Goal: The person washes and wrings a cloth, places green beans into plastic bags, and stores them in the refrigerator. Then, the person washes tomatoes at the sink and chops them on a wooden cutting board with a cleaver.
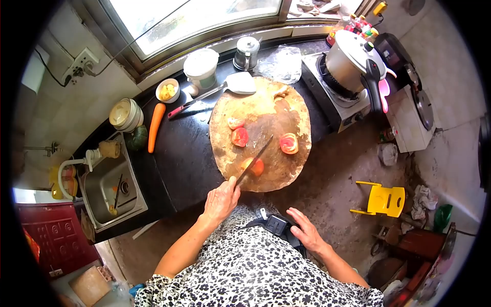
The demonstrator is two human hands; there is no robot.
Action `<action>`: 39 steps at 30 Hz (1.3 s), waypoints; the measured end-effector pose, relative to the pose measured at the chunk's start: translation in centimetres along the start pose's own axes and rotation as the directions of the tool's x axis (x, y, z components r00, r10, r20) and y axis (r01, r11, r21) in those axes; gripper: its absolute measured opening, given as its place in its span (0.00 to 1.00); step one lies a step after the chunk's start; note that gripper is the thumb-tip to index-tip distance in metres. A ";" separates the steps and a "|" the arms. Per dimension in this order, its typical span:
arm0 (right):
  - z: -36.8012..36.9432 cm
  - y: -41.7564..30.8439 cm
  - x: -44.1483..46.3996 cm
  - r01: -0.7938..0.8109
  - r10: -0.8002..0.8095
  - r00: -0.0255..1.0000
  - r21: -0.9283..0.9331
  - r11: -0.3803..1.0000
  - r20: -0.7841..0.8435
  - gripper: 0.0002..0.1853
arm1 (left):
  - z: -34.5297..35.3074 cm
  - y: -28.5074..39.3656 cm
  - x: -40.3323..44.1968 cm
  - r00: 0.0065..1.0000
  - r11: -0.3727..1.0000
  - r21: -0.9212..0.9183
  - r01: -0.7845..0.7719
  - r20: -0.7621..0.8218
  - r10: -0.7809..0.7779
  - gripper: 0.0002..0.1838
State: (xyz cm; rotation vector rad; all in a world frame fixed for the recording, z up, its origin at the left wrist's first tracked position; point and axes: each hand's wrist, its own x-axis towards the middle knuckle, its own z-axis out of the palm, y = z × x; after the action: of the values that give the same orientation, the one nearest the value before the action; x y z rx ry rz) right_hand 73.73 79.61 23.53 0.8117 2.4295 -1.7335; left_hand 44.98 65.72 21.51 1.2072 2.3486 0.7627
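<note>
My left hand (222,198) is wrapped round the handle of a kitchen knife (262,153). The dark blade slants up and right across a round wooden chopping board (291,112). Right by the blade lies a tomato piece (258,167), partly covered by it; I cannot tell whether the edge is in it. Other cut tomato pieces rest on the board, one (240,136) left of the blade and another (289,144) to the right. My right hand (307,233) is off the board, beside a black device (276,224) at my waist, fingers stretched out and holding nothing.
A spatula (239,83) overlaps the board's far edge. Left of the board are a carrot (156,128), a bowl of yellow pieces (168,90) and a sink (135,207). A pressure cooker (350,64) stands on the stove at right. A yellow chair (386,200) is on the floor.
</note>
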 end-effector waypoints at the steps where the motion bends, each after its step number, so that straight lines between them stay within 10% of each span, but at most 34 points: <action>1: 0.5 0.9 -0.3 -0.031 0.031 0.999 0.011 0.999 0.024 0.31 | -0.1 0.2 -0.1 1.000 1.000 -0.005 0.008 0.004 -0.008 0.08; 14: 0.1 2.4 0.3 -0.055 0.055 0.998 0.105 0.993 0.003 0.33 | -2.2 1.7 -0.3 0.998 0.998 0.061 -0.023 0.055 0.020 0.08; 22: 0.0 0.4 15.6 0.460 -0.522 0.843 -0.330 0.824 -0.128 0.12 | -2.5 3.4 -1.5 0.994 0.986 0.165 0.022 0.104 -0.039 0.07; 39: 1.1 1.6 19.7 0.602 -0.697 0.713 -0.443 0.664 -0.075 0.12 | -1.8 4.6 -1.8 0.994 0.991 0.103 0.079 0.069 -0.087 0.07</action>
State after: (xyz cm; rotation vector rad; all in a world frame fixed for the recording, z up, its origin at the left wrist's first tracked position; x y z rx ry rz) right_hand 57.13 86.61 15.22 0.0642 3.3773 -1.2110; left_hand 47.79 65.96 26.00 1.1492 2.3846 0.5690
